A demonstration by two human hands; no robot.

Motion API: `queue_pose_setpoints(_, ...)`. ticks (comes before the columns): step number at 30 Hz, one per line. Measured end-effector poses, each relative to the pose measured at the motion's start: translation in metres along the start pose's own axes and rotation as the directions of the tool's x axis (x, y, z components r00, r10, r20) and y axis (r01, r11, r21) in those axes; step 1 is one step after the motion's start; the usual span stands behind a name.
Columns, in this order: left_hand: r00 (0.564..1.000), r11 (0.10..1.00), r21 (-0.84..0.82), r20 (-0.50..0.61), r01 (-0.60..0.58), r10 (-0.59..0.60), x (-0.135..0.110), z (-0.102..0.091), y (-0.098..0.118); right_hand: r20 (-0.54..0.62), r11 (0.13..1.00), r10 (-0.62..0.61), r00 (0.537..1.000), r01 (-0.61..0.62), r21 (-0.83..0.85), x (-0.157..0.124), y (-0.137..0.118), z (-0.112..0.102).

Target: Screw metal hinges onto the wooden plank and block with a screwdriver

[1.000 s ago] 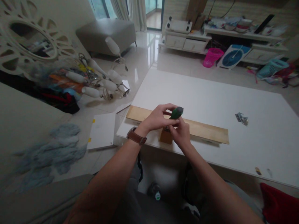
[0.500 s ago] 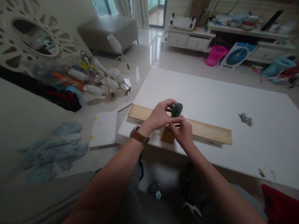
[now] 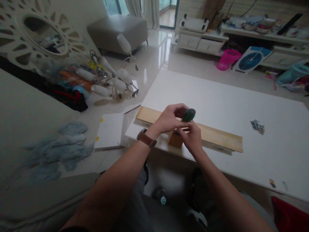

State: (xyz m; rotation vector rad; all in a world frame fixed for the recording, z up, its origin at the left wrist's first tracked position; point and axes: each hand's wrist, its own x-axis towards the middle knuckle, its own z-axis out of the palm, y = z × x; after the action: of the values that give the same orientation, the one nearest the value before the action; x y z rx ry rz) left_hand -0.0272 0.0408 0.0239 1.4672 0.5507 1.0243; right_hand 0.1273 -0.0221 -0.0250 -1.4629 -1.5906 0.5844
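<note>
Around the green and black handle of a screwdriver (image 3: 188, 115) curl the fingers of my left hand (image 3: 171, 118); a brown-strapped watch (image 3: 146, 138) is on that wrist. Just below, my right hand (image 3: 193, 137) is closed in a pinch by the top of a small brown wooden block (image 3: 175, 140). What its fingertips hold is hidden, and so is the screwdriver's tip. A long pale wooden board (image 3: 222, 136) lies on the white tabletop (image 3: 217, 93), running behind both hands and beside the block.
Small metal pieces (image 3: 257, 126) lie in a pile on the tabletop to the right. A small yellow and black item (image 3: 272, 183) rests near the front edge. On the floor at left are a white panel (image 3: 109, 130), a lamp with several white shades (image 3: 118, 84) and a grey-blue cloth (image 3: 65, 148).
The screwdriver handle has tilted to the right, with my left hand turning a little along with it. My right hand keeps its pinch by the block. The whole view has shifted slightly.
</note>
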Motion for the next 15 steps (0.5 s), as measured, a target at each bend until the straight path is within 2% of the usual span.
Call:
queue_pose_setpoints(3, 0.999, 0.999, 0.047, -0.046, -0.001, 0.003, 0.0018, 0.0039, 0.0004, -0.023, 1.0, 0.014, 1.0, -0.014, -0.002, 0.0015, 0.0, -0.0001)
queue_pose_setpoints(9, 0.996, 1.0, -0.021, 0.087, -0.012, 0.014, 0.001, 0.002, 0.0054, -0.081, 1.0, -0.012, 0.997, 0.01, -0.018, 0.0023, 0.0009, -0.0034)
queue_pose_setpoints(15, 0.994, 0.997, -0.061, 0.098, -0.043, 0.049, 0.0013, 0.0014, -0.0012, -0.053, 0.999, -0.033, 0.998, 0.034, 0.009, 0.0011, 0.004, -0.0029)
